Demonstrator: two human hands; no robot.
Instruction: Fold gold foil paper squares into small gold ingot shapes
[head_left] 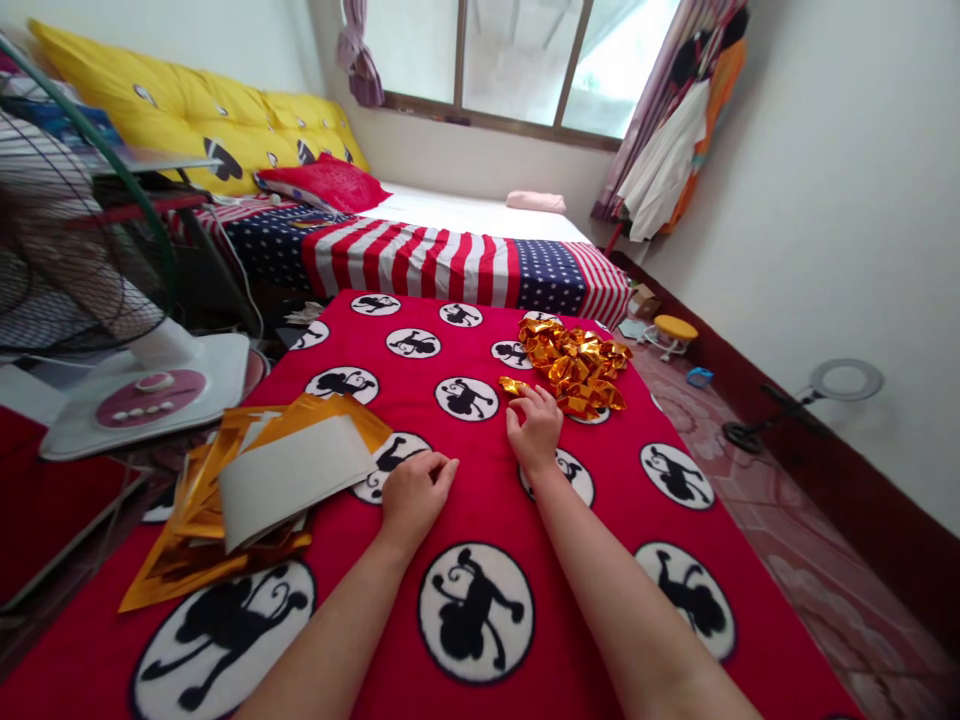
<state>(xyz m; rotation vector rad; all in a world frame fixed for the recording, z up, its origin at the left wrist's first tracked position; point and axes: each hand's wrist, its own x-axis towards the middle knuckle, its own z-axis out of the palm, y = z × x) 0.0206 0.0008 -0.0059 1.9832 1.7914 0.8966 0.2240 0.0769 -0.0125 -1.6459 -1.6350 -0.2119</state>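
Note:
My left hand [414, 492] rests on the red blanket [480, 500] with its fingers loosely curled and nothing in it. It lies just right of a stack of gold foil sheets [247, 480], some turned white side up. My right hand [535, 428] lies flat on the blanket, fingers spread. Its fingertips reach a small folded gold piece [514, 386] at the near edge of a pile of folded gold foil shapes [574, 365].
A standing fan [82, 260] with a white base is at the left. A bed with a flag-patterned cover [450, 260] and yellow cushions lies behind the blanket. A ring light [844, 380] and a small yellow stool [675, 330] sit on the floor at right.

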